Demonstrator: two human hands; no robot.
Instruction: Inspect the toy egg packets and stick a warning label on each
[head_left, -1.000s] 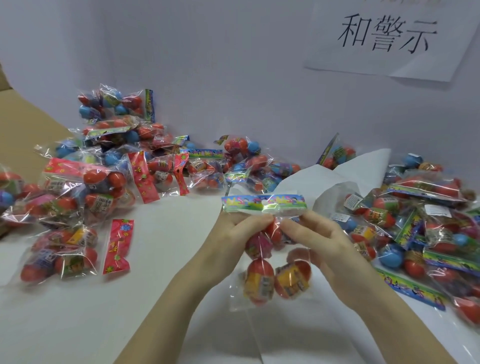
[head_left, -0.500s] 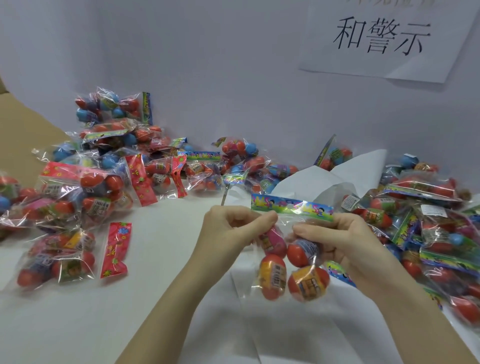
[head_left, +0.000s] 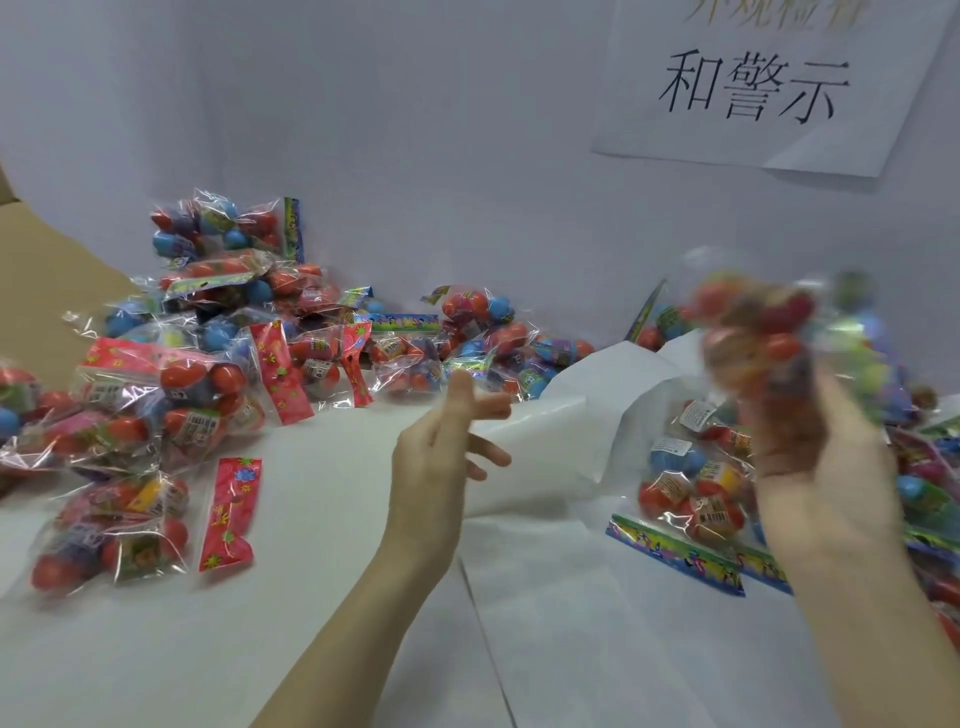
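Heaps of toy egg packets (head_left: 208, 374) cover the desk (head_left: 322, 597) on both sides. The right hand (head_left: 826, 467) grasps one blurred packet (head_left: 758, 332), raised above the right-hand heap (head_left: 696, 493) with its long axis roughly upright. The left hand (head_left: 441, 447) hangs released and empty mid-desk, well apart to the packet's left, so the right grip alone governs it.
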